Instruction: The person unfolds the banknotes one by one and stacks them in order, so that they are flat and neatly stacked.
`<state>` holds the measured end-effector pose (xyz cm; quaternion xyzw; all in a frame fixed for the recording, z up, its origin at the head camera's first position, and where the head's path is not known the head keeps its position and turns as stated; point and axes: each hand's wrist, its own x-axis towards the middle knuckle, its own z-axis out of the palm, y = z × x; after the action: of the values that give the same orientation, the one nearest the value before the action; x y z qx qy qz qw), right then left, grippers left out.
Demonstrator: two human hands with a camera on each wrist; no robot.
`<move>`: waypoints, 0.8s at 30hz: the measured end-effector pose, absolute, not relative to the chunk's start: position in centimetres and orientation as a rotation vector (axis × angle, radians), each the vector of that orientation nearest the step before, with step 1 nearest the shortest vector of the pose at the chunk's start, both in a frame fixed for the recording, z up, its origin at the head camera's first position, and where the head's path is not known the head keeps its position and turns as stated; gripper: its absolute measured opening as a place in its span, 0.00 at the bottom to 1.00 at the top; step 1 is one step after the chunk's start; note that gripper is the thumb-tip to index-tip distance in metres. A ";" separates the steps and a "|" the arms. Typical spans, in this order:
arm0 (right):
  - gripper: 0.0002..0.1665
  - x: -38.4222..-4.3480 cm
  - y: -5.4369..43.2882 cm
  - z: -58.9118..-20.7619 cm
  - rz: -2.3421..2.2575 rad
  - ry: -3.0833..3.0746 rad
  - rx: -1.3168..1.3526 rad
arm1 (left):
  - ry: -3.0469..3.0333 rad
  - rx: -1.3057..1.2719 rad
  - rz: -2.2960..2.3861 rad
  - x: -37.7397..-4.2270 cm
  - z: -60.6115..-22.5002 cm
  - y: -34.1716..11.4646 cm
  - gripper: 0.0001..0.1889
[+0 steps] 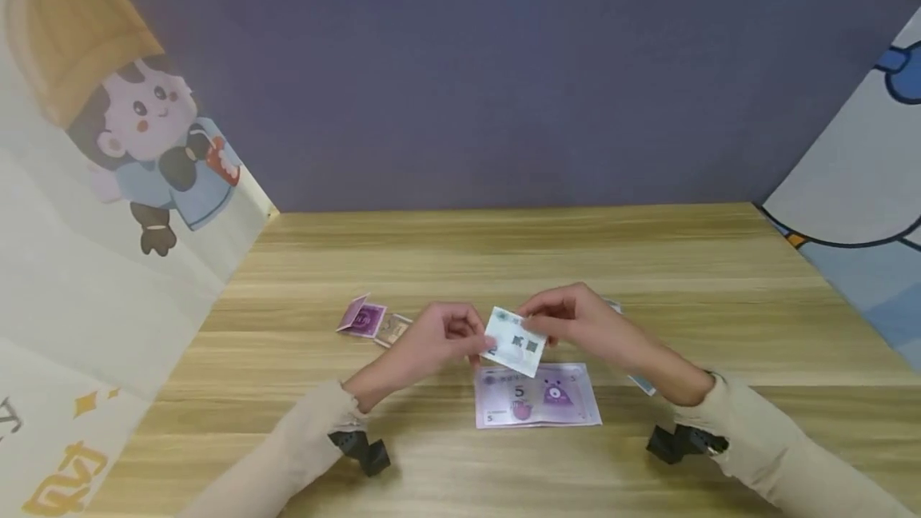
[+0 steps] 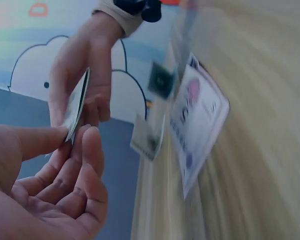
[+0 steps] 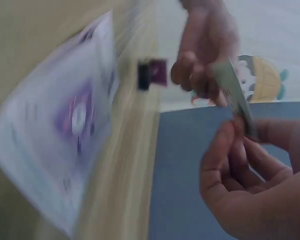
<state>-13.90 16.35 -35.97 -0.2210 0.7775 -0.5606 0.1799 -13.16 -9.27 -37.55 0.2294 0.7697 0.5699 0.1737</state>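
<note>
A pale green folded play banknote (image 1: 514, 344) is held above the table, tilted. My left hand (image 1: 446, 332) pinches its left edge between thumb and fingers. At its upper right corner my right hand (image 1: 579, 316) pinches it too. Seen edge-on in the left wrist view, the folded note (image 2: 78, 107) shows a layered edge between thumb and fingers. Just below both hands a larger purple play banknote (image 1: 536, 410), marked 5, lies on the table. The right wrist view shows that purple note (image 3: 50, 135) blurred.
A small folded purple note (image 1: 368, 321) and a brownish one (image 1: 392, 329) lie left of my left hand. Beneath my right forearm, a bluish paper piece (image 1: 643, 384) is partly hidden. A dark panel (image 1: 504, 86) rises behind the wooden table (image 1: 504, 254).
</note>
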 end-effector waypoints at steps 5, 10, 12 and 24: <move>0.29 -12.5 16.0 -37.5 -1.900 1.736 -0.483 | 2.115 0.565 1.715 -12.2 -38.4 -8.7 0.08; 0.33 -11.3 15.8 -38.9 -1.893 1.613 -0.387 | 2.031 0.523 1.786 -11.7 -39.8 -8.1 0.09; 0.35 -11.1 15.8 -39.1 -1.869 1.617 -0.377 | 2.038 0.509 1.789 -11.6 -40.2 -8.0 0.09; 0.29 -9.9 15.4 -39.0 -1.850 1.842 -0.343 | 1.910 0.596 1.813 -11.6 -41.2 -7.5 0.08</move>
<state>-9.86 15.39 -39.00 -0.1259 0.6771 -0.6800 0.2514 -11.61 -7.53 -41.17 0.2153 0.6903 0.6551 0.2188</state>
